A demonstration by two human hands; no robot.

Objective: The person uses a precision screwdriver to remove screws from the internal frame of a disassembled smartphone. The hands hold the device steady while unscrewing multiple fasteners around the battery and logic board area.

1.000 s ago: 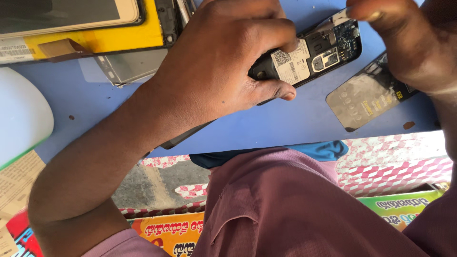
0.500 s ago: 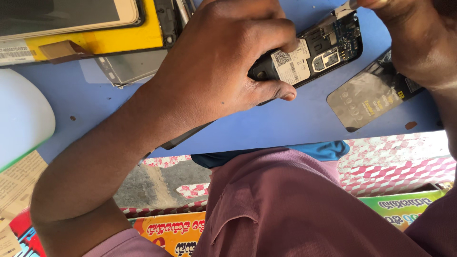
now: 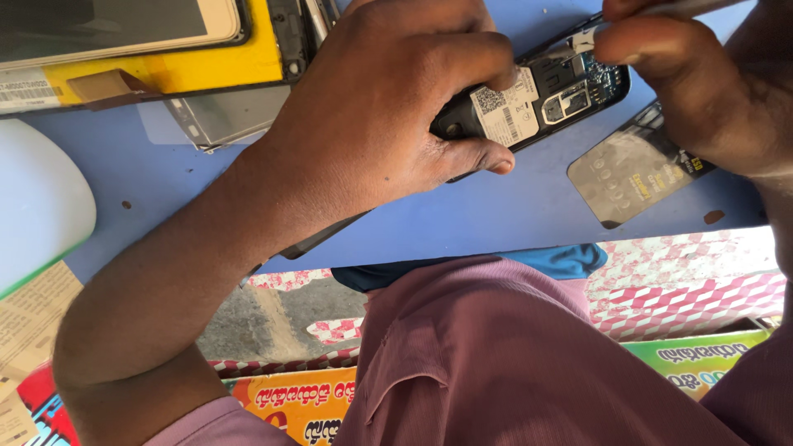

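Left hand: closed around an opened black phone, back cover off, held just above the blue table. Right hand: fingers pinched on a thin tool at the phone's top end. Grey battery: flat on table, beside phone. Yellow box: far left.

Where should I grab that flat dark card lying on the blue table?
Probably by its near edges, from the table's front. The flat dark card lies loose and flat on the blue table, its lower-left corner free; the right hand crowds its far end.
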